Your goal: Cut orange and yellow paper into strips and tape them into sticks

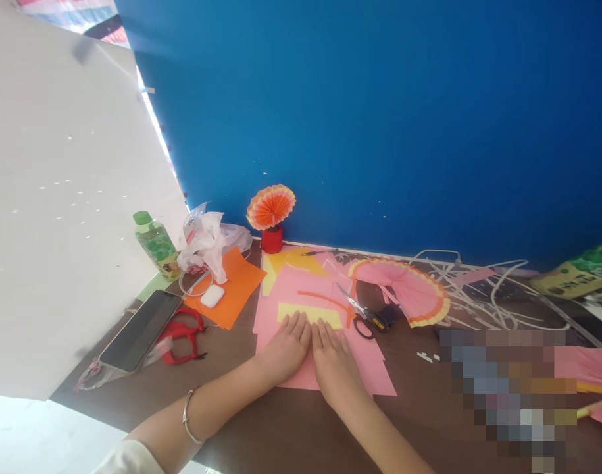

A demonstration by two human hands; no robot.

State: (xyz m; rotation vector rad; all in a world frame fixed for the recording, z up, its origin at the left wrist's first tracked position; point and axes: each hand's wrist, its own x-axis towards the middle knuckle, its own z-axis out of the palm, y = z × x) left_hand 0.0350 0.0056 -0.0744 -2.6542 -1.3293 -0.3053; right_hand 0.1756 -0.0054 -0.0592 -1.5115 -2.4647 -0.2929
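And here are both hands, laid flat side by side, left hand (289, 345) and right hand (334, 362) almost meeting at the index fingers. The fingers (295, 324) are straight and close together, pressing down, gripping nothing. Under the fingertips, there's the yellow paper strip (308, 313), its lower edge partly covered, its upper edge running clear beyond them, both ends showing out to the sides. It's pale yellow, long and narrow, roughly rectangular; whether it's folded, I can't tell. Beneath it, pink paper sheets (275, 378), stacked unevenly on the brown worktop (404, 408). Just beyond the strip, a thin orange paper strip (325, 299); to its right, scissors (367, 315) lie with blades apart.
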